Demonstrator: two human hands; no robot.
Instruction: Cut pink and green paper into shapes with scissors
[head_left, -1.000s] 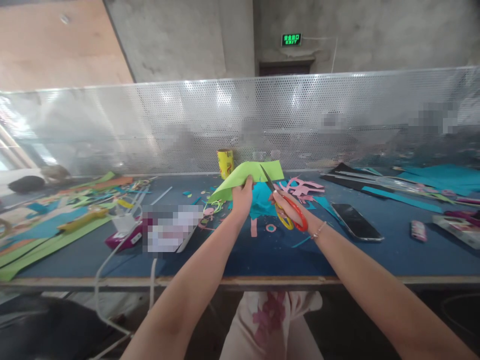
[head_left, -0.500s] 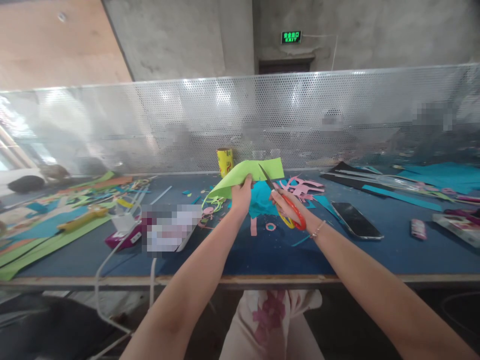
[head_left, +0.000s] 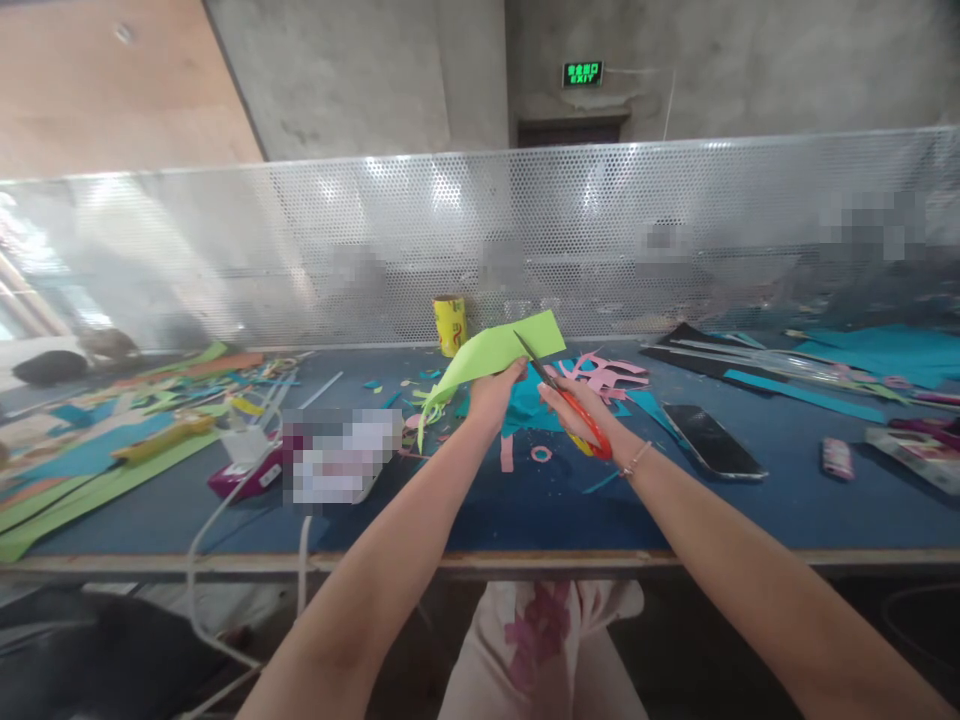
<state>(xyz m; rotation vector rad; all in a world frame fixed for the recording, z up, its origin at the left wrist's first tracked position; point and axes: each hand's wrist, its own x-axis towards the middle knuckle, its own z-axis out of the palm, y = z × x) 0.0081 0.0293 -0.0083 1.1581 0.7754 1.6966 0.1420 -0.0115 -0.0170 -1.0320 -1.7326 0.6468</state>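
My left hand [head_left: 494, 393] pinches a folded sheet of lime-green paper [head_left: 495, 353] and holds it up above the blue table [head_left: 525, 500]. A thin curled green strip [head_left: 424, 410] hangs from the sheet's left end. My right hand [head_left: 577, 412] grips scissors with red and yellow handles [head_left: 581, 420]; their dark blades point up and left into the green paper's lower edge. Beneath both hands lie a teal paper piece [head_left: 529, 405] and pink cut-outs [head_left: 604, 375].
A black phone [head_left: 713, 441] lies right of my right hand. A yellow can [head_left: 450, 324] stands by the perforated metal screen [head_left: 480, 240]. Paper scraps and green strips [head_left: 112, 450] cover the left side, with a white cable [head_left: 225, 520]. Teal sheets [head_left: 885, 355] lie at far right.
The green sheet has turned and tilted up to the right, and my left hand has shifted slightly right. The scissors blades have moved further into the paper; a cut strip now dangles lower.
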